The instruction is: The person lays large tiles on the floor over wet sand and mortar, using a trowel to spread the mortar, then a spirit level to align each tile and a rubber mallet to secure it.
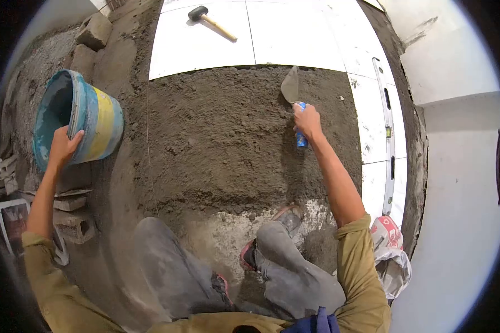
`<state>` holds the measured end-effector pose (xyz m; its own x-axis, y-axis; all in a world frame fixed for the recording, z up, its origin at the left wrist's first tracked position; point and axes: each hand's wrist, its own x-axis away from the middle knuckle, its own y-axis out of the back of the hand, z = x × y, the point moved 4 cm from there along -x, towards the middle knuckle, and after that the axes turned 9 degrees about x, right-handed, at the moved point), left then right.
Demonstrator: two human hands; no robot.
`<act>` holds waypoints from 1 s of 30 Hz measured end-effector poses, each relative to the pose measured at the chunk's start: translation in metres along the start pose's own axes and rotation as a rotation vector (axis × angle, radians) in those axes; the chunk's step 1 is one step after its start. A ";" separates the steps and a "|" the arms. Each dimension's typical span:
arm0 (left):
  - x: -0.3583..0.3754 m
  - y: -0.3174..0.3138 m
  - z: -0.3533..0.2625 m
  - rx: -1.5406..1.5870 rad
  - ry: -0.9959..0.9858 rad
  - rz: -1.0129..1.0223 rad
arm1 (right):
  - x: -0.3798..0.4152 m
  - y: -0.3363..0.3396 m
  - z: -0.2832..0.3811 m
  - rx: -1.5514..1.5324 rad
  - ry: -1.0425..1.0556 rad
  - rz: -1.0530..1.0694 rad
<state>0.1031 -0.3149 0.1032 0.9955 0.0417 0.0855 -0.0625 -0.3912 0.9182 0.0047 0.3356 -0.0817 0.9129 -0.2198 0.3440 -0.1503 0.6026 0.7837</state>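
Observation:
My right hand (308,121) is wrapped round the blue handle of a pointed trowel (290,86). The trowel's blade lies over the mortar bed (216,127), its tip near the edge of the white tiles (294,33). On the left, my left hand (65,145) grips the rim of a teal bucket (108,125) with a yellow band. The bucket is tilted, its mouth turned to the left, and its bottom inside is hidden.
A rubber mallet (219,28) lies on the far tiles. Along the right tile column rests a spirit level (388,127), with a torn bag (391,266) below it. Concrete blocks (94,31) stand at the far left. A string (148,139) runs along the mortar's left side.

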 end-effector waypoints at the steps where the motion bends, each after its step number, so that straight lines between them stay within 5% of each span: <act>1: 0.000 0.001 0.000 0.000 0.006 -0.003 | -0.004 -0.008 0.001 0.002 0.006 0.003; 6: 0.000 0.001 -0.003 0.010 0.016 0.017 | 0.023 0.002 0.046 0.010 0.167 0.225; 7: 0.001 0.001 -0.003 0.007 0.020 0.022 | 0.006 -0.003 0.031 0.122 0.281 0.076; 12: 0.004 0.003 -0.011 0.017 0.018 -0.004 | 0.038 0.019 0.029 0.378 0.347 0.099; 14: 0.001 0.002 0.000 0.039 0.028 0.000 | 0.074 0.020 0.030 0.344 0.761 0.015; 18: 0.001 0.000 0.007 0.069 0.025 -0.001 | 0.112 0.004 0.015 0.496 0.734 0.250; 23: 0.000 -0.002 0.013 0.085 0.107 0.012 | 0.070 0.051 -0.007 0.642 0.529 -0.087; 26: -0.005 -0.003 0.033 0.036 -0.009 -0.015 | 0.072 0.079 -0.023 0.661 0.549 -0.111; 30: -0.004 -0.002 0.027 0.063 0.015 -0.003 | 0.087 0.081 -0.042 0.745 0.627 0.169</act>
<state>0.1008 -0.3392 0.0909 0.9944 0.0564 0.0889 -0.0544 -0.4480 0.8924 0.0878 0.3979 -0.0103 0.8608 0.4003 0.3142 -0.3017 -0.0959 0.9486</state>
